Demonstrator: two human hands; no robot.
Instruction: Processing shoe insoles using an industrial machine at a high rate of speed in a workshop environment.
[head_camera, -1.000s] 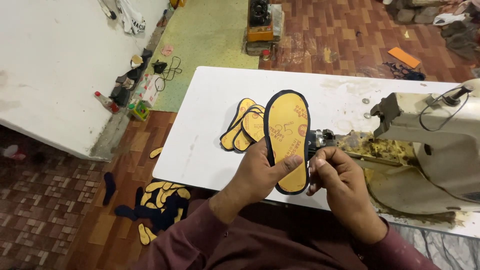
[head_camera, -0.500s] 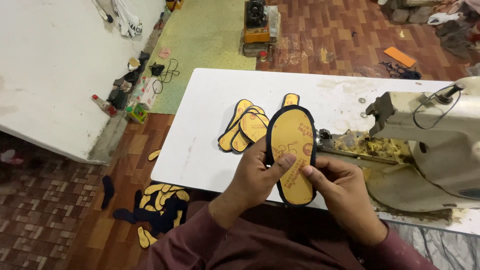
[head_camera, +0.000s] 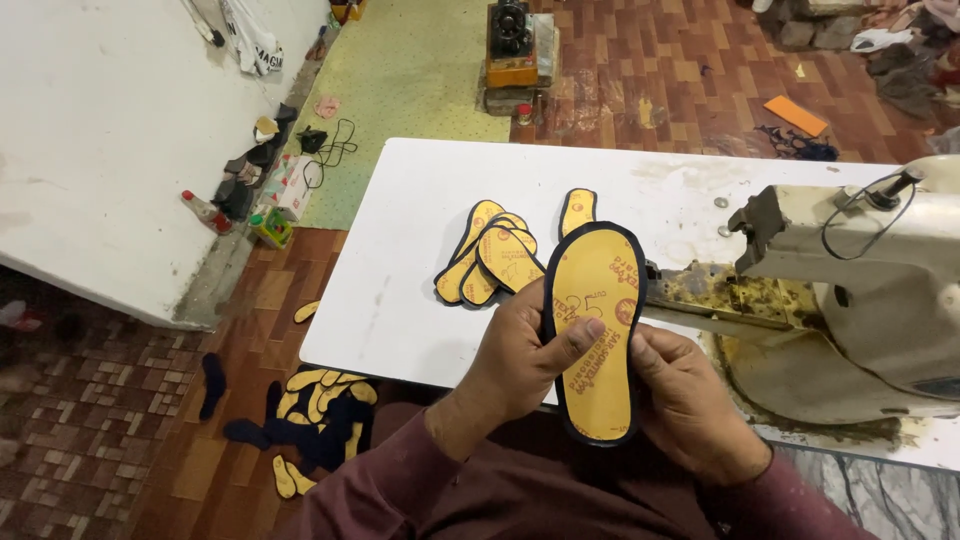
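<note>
A yellow shoe insole with a black stitched border (head_camera: 598, 300) stands upright in front of me, held by both hands. My left hand (head_camera: 525, 360) grips its left edge, thumb across the printed yellow face. My right hand (head_camera: 690, 395) holds the right edge lower down. Beyond it, on the white table (head_camera: 420, 220), lies a small pile of finished yellow insoles (head_camera: 490, 262), and one more insole (head_camera: 577, 210) lies apart behind them. The cream sewing machine (head_camera: 860, 290) stands to the right of the held insole.
Yellow insoles and dark pieces lie scattered on the brick floor (head_camera: 305, 420) at the lower left. Another sewing machine (head_camera: 512, 45) sits on the floor far ahead. Bottles and clutter (head_camera: 250, 190) line the white wall's base at the left.
Both hands have drawn the insole back from the sewing machine's needle area toward me and stood it more upright. The pile on the table has not moved.
</note>
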